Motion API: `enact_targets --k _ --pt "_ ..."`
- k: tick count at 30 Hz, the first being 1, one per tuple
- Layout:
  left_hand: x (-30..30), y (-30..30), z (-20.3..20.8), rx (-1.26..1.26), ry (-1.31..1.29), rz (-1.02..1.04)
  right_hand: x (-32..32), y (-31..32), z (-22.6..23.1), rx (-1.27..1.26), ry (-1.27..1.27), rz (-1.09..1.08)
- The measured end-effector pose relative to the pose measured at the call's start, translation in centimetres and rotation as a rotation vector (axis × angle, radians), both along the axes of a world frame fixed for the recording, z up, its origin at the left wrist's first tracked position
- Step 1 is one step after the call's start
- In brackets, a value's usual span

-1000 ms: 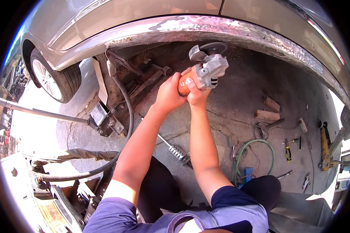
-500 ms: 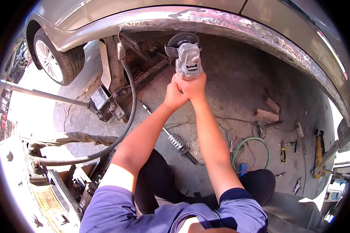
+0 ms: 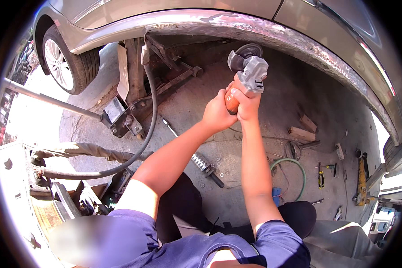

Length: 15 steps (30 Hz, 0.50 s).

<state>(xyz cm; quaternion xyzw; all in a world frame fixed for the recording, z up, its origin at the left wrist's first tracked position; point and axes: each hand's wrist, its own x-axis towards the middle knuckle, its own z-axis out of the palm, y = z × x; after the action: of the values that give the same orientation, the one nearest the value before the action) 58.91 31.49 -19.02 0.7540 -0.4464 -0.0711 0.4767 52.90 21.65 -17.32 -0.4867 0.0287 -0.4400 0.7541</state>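
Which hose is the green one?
The green hose is the thin, curved one on the floor, right of the person's right arm. The thick hose bending down on the left is grey.

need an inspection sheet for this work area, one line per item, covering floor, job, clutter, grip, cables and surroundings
Surface: concrete floor, stained, partly shaded
Job's things: angle grinder, its disc near the car sill, which shows patchy paint and bare metal; contact cannot be told
Clutter: wooden blocks, pliers and a ribbed rod tool on the floor
Grip: left hand and right hand both closed around the grinder's orange body
Cables: thick dark hose looping at left; green hose curled at right
Surroundings: beige car ahead, wheel at upper left
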Motion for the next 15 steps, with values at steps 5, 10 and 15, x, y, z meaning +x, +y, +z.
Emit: enact_targets --k 5,10,15 --pt "-2.6 2.4 6.0 0.354 -0.49 0.044 -0.8 0.1 -1.8 0.442 -0.395 0.263" --pt "-7.3 3.3 11.1 0.567 -0.928 0.178 -0.6 1.5 -0.9 0.608 -0.791 0.538" --pt "-8.8 4.7 14.1 0.667 -1.042 0.354 1.9 3.9 1.8 0.652 -0.953 0.654"
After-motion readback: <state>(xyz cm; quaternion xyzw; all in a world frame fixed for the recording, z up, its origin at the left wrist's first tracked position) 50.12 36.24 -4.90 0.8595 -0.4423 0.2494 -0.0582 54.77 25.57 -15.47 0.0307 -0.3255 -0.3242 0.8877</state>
